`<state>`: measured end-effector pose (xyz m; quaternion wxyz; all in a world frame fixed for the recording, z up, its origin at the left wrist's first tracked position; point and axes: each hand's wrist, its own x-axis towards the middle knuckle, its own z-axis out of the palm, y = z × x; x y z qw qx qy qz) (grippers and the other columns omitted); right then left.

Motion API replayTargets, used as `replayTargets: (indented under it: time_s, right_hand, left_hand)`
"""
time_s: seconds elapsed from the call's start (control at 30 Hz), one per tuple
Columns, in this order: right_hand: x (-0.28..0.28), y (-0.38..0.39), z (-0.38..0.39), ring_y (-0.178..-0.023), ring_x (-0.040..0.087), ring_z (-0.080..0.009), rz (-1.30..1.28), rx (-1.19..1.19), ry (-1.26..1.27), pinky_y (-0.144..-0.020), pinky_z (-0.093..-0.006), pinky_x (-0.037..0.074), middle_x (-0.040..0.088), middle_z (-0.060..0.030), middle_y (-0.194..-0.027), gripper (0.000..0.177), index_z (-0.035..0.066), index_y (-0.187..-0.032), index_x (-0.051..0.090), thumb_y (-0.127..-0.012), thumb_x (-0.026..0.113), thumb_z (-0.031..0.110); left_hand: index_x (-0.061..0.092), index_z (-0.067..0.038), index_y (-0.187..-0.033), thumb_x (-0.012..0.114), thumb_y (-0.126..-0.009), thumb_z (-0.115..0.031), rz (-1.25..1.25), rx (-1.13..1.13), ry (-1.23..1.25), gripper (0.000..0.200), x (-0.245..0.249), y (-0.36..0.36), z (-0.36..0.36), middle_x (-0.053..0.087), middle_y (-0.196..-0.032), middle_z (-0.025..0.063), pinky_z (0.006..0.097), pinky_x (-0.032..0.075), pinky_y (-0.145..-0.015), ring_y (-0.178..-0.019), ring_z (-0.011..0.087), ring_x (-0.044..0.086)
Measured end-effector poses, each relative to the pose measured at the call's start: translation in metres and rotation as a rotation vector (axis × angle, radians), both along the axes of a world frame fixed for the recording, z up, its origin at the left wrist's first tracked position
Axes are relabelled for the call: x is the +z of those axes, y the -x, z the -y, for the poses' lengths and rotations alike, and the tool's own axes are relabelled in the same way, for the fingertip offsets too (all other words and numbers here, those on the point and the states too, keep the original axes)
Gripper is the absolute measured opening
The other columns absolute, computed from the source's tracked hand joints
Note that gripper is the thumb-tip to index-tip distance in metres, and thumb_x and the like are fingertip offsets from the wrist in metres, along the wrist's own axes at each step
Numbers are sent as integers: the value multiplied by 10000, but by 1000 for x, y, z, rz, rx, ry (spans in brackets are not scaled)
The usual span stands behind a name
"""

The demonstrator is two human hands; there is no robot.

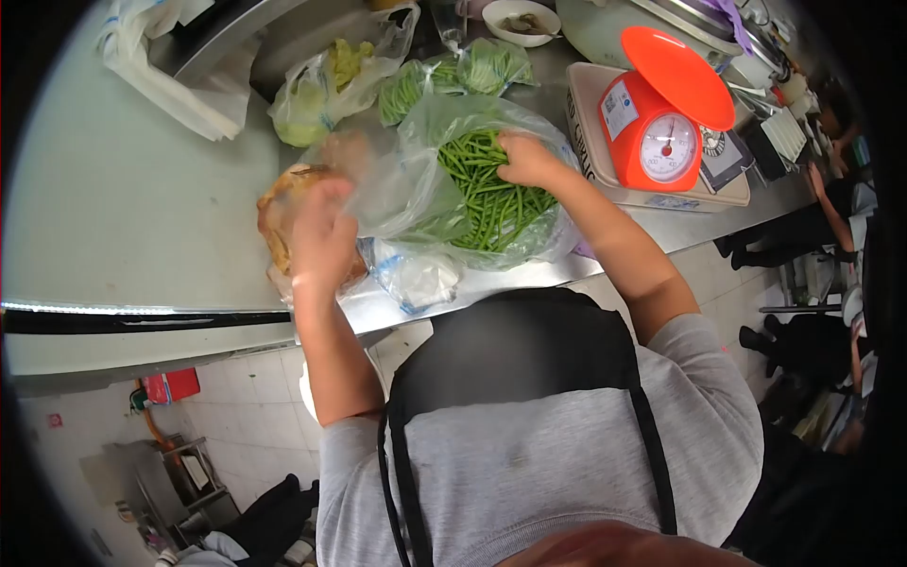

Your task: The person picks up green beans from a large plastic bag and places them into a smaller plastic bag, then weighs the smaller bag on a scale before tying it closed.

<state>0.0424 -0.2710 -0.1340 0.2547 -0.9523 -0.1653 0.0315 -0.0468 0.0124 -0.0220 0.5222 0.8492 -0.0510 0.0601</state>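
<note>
A large clear plastic bag (378, 210) lies spread on the steel counter with a heap of long green beans (496, 213) in its mouth. At the upper edge of the heap, my right hand (529, 161) has its fingers curled in against the beans. My left hand (321, 231) is over a plastic bag of brownish food (277, 222), left of the beans. Motion blurs its fingers, so whether it grips anything cannot be seen. Close to the counter's front edge sits a crumpled clear bag (418, 277) with something white inside.
An orange dial scale (661, 142) stands on a lidded plastic box (680, 200) at the right. Bagged leafy greens (326, 80), more bagged green vegetables (496, 66) and a white bowl (521, 26) are along the back. Other people are at the far right and lower left.
</note>
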Motion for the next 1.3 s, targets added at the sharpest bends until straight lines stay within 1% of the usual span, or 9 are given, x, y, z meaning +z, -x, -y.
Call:
replayTargets:
  time_s: [0.2, 0.33, 0.47, 0.53, 0.67, 0.87, 1.0, 1.13, 1.3]
  right_hand:
    - [-26, 11, -25, -948, 469, -304, 147, 75, 185, -810, -405, 378, 495, -136, -1030, 497, 78, -1081, 433, -607, 581, 53]
    - [8, 13, -14, -969, 496, -256, -197, -26, -414, -835, -311, 379, 505, -140, -1057, 529, 49, -1136, 404, -631, 559, 56]
    - [22, 22, -12, -890, 506, -160, 35, 1, -680, -792, -278, 387, 538, -82, -1008, 562, 28, -1168, 384, -641, 576, 60]
    - [12, 20, -6, -877, 505, -143, -115, -10, -807, -776, -271, 391, 539, -77, -994, 493, 28, -1118, 440, -646, 580, 60]
    - [-2, 25, -10, -850, 504, -125, -167, -109, -1134, -755, -260, 392, 545, -60, -949, 299, 33, -946, 555, -654, 597, 75]
    - [-54, 17, -2, -1072, 405, -234, 382, -96, -477, -878, -300, 324, 464, -135, -1101, 349, 18, -930, 547, -594, 617, 84]
    - [-4, 32, -13, -983, 476, -214, 305, -6, -810, -835, -266, 351, 496, -120, -1075, 356, 18, -973, 539, -626, 586, 80]
    - [-51, 23, -10, -750, 562, -166, -123, -199, -949, -699, -255, 428, 589, -58, -848, 271, 18, -955, 533, -685, 537, 43]
    - [-2, 34, -11, -625, 550, -168, -381, -341, -1426, -595, -285, 452, 560, -102, -759, 184, -19, -891, 499, -710, 521, 5]
  left_hand:
    - [499, -23, -912, 437, -649, -52, -77, 71, -168, 272, 12, 0, 11, 509, -673, 70, 271, 393, -612, -633, 176, 492]
    - [504, -27, -901, 516, -663, -129, -89, 154, -232, 260, 27, 3, 16, 499, -662, 75, 289, 397, -607, -623, 196, 494]
    - [509, -23, -910, 600, -678, -187, 94, 166, -295, 298, 26, 2, 18, 477, -679, 55, 271, 387, -600, -637, 166, 463]
    - [511, -7, -935, 628, -699, -147, 178, 153, -341, 298, 24, -1, 20, 432, -673, -2, 197, 371, -568, -617, 70, 400]
    - [528, -18, -940, 640, -682, -180, 262, 155, -489, 325, 30, 1, 28, 499, -763, 61, 262, 408, -637, -694, 143, 467]
    - [558, -32, -901, 613, -694, -226, 227, 137, -604, 289, 30, -2, 33, 558, -896, 142, 342, 423, -673, -790, 257, 539]
    - [570, -29, -861, 563, -731, -216, 129, 99, -610, 228, 22, -7, 26, 565, -831, 161, 367, 413, -676, -784, 304, 533]
    - [572, -25, -849, 521, -759, -198, 65, 79, -623, 202, 27, -10, 33, 569, -804, 167, 382, 409, -676, -775, 333, 525]
    - [558, 2, -788, 531, -755, -216, 172, 124, -527, 222, 16, -16, 23, 554, -666, 126, 301, 399, -593, -622, 213, 526]
